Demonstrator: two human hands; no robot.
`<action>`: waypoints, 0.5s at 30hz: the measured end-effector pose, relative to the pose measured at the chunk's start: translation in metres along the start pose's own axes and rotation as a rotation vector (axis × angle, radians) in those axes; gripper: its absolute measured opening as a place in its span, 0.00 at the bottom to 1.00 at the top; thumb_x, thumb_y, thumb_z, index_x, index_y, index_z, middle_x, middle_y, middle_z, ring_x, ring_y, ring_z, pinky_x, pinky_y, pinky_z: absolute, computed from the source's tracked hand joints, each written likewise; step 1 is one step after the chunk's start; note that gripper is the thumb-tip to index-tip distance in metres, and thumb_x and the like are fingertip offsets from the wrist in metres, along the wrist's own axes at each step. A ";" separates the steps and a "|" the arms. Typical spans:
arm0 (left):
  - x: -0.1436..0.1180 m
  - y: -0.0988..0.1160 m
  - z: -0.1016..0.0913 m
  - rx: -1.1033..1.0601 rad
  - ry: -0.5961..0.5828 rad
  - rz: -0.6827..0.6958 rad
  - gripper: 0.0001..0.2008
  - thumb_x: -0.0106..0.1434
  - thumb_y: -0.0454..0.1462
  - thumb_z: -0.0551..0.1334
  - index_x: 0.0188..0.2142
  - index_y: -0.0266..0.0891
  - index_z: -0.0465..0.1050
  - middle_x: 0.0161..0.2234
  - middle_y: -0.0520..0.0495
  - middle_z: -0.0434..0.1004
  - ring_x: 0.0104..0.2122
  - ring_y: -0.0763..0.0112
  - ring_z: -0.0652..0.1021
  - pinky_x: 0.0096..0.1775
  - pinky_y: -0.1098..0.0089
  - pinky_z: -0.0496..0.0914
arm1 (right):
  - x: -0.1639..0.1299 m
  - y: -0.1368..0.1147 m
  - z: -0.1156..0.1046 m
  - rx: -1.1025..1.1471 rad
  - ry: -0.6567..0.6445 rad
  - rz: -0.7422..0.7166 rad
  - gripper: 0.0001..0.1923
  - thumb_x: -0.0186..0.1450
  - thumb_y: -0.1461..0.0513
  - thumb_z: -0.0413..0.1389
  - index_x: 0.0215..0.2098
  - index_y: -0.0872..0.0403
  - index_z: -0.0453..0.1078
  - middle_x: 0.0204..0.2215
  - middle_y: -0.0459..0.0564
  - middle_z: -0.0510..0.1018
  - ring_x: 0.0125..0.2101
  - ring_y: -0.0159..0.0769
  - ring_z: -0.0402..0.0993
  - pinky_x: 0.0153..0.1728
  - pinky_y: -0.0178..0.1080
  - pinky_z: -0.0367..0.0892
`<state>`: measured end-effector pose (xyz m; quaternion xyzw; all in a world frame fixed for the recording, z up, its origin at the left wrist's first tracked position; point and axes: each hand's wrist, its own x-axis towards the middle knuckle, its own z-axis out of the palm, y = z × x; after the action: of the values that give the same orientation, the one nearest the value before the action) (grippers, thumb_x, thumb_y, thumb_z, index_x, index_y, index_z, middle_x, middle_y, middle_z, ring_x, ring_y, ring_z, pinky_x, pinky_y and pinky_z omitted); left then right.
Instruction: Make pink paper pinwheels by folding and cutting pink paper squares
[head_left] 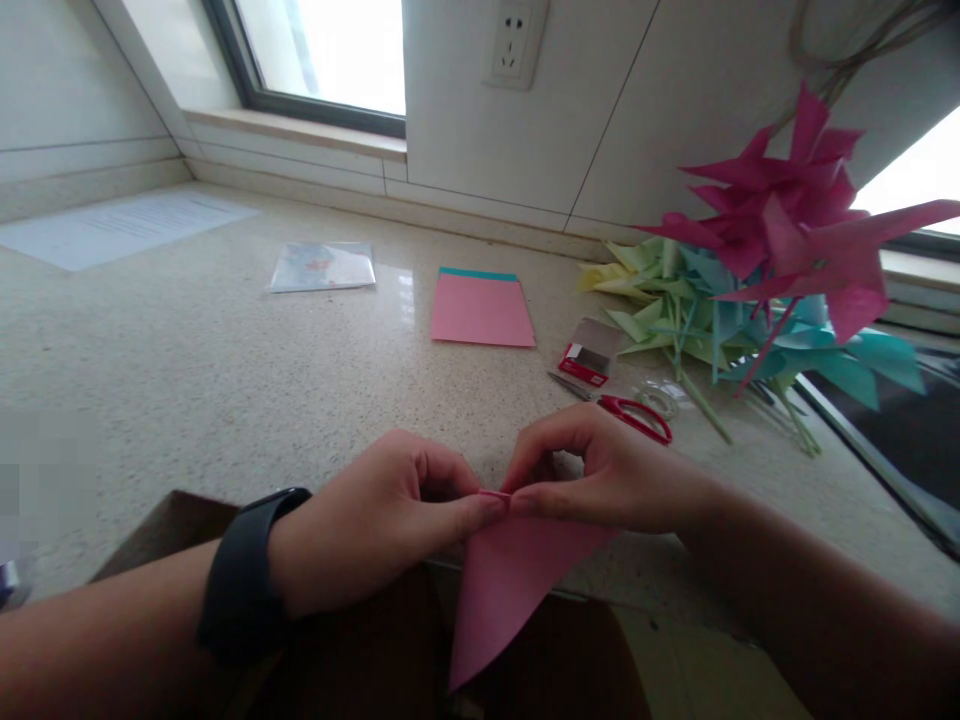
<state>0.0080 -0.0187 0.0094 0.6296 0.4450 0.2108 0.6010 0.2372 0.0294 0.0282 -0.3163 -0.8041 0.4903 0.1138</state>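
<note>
Between my two hands is a sheet of pink paper (504, 590), its top edge turned over in a narrow roll or fold. My left hand (401, 510), with a dark watch on the wrist, pinches this edge between thumb and fingers. Close beside it, my right hand (600, 475) pinches the same edge, the two thumbs nearly meeting. The sheet hangs down past the counter's front edge, its lower part curling to a point. Just beyond my right hand lie red-handled scissors (636, 416).
On the speckled counter (225, 380) lie stacked pink and teal paper squares (484, 308), a clear plastic packet (322, 267) and a printed sheet (124, 225). Right of centre are a small red box (585, 362), a tape roll (657, 401) and several paper pinwheels (806, 215).
</note>
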 end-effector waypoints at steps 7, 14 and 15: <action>0.002 -0.002 -0.001 -0.106 -0.013 -0.029 0.19 0.64 0.49 0.64 0.31 0.35 0.79 0.25 0.52 0.70 0.26 0.75 0.65 0.26 0.74 0.59 | 0.001 0.004 0.001 0.031 0.139 0.010 0.15 0.65 0.54 0.62 0.27 0.57 0.74 0.22 0.45 0.75 0.23 0.27 0.65 0.23 0.31 0.59; 0.000 -0.001 -0.003 -0.091 0.021 -0.029 0.20 0.65 0.50 0.63 0.26 0.36 0.74 0.22 0.55 0.63 0.23 0.76 0.60 0.22 0.75 0.54 | 0.004 0.005 -0.001 0.090 0.170 0.026 0.17 0.62 0.54 0.64 0.24 0.57 0.71 0.20 0.44 0.72 0.22 0.27 0.63 0.21 0.31 0.58; 0.000 0.000 -0.003 -0.077 0.024 -0.021 0.20 0.65 0.49 0.63 0.25 0.36 0.73 0.21 0.55 0.62 0.22 0.76 0.60 0.22 0.75 0.53 | 0.004 0.005 -0.001 0.095 0.159 0.032 0.17 0.62 0.53 0.64 0.23 0.56 0.71 0.20 0.44 0.71 0.21 0.27 0.62 0.21 0.31 0.57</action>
<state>0.0053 -0.0171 0.0098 0.5987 0.4504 0.2289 0.6215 0.2363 0.0345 0.0238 -0.3612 -0.7634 0.5028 0.1845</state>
